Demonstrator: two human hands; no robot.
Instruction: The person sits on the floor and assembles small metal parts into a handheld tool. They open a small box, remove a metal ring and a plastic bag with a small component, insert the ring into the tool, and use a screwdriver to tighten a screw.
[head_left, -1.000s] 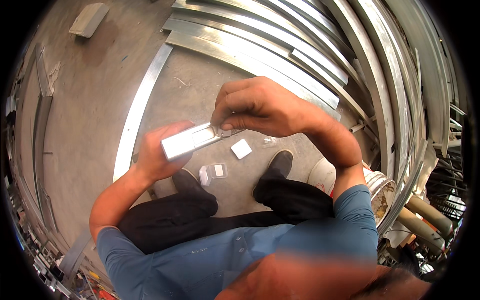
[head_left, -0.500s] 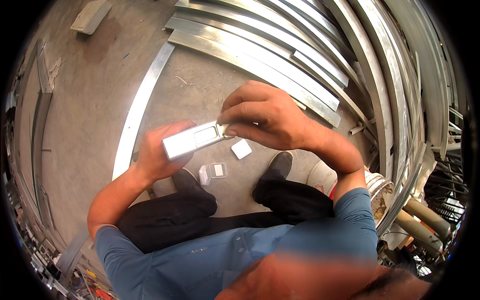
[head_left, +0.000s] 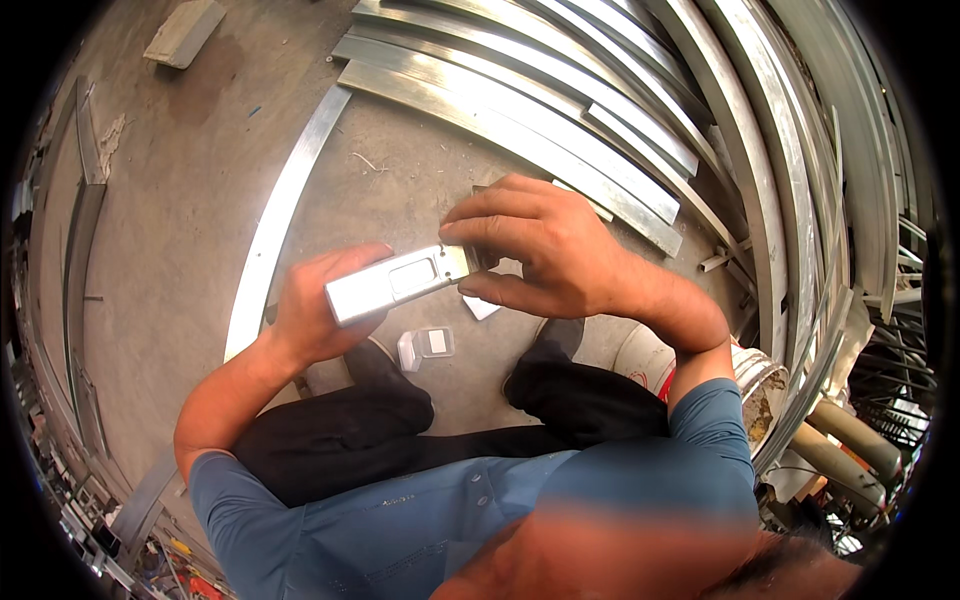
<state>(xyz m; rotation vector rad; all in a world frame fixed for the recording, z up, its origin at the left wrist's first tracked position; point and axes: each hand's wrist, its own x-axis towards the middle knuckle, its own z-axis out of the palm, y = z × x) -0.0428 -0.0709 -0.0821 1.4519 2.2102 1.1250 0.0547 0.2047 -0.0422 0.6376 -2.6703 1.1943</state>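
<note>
My left hand point(head_left: 308, 305) is wrapped round a silver-white, box-shaped handheld device point(head_left: 365, 292) with a rounded rectangular recess on its upper face. The device tilts slightly up toward the right. At its right end a pale yellowish part point(head_left: 456, 262) with small dark spots shows. My right hand point(head_left: 550, 245) has its index finger and thumb at opposite edges of that end, with a gap between them farther back. A thin dark piece shows beyond its fingers, mostly hidden. Below the thumb, a white square item point(head_left: 482, 305) lies on the floor, partly covered from view.
An opened clear plastic case point(head_left: 435, 342) sits on the floor between my shoes. Long metal profiles point(head_left: 510, 110) are stacked ahead and to the right; a single strip point(head_left: 285, 215) lies at left. A dirty white bucket point(head_left: 645, 355) stands by my right leg. A block point(head_left: 185, 32) rests far left.
My right hand has shifted slightly right and down, and its fingers have spread wider. More of the device's pale end is exposed. The white square item is now partly hidden. My left hand stays put.
</note>
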